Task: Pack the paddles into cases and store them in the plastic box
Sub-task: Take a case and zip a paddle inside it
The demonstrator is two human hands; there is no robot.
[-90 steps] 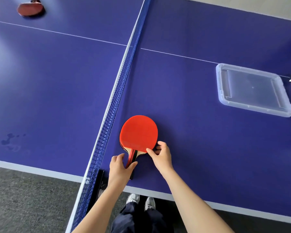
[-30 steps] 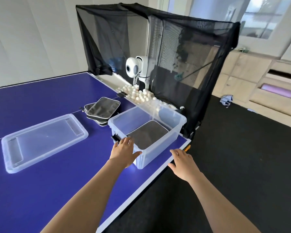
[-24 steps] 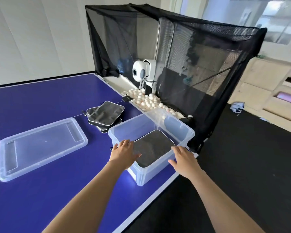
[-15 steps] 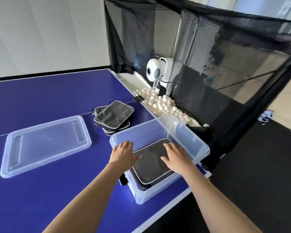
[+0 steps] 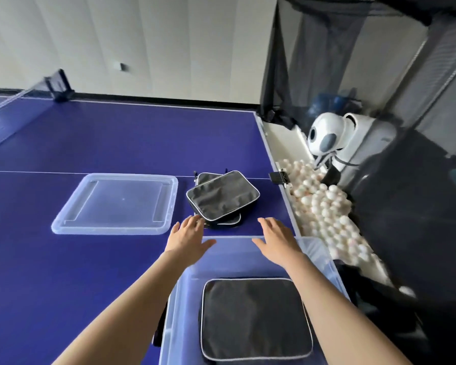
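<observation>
Both hands have left the cased paddle inside the box: left hand and right hand, fingers spread and empty, reach over its far rim toward stacked cases beyond.

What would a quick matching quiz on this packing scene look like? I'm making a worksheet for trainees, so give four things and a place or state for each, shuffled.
Things:
1. plastic box
2. clear lid
3. stacked black cases
4. white balls

Places or states:
A. heaped in the tray off the table's end
B. lying flat on the table, left of the cases
C. holds one black case
D. piled on the table beyond both open hands

Pairs: 1-C, 2-B, 3-D, 4-A
</observation>
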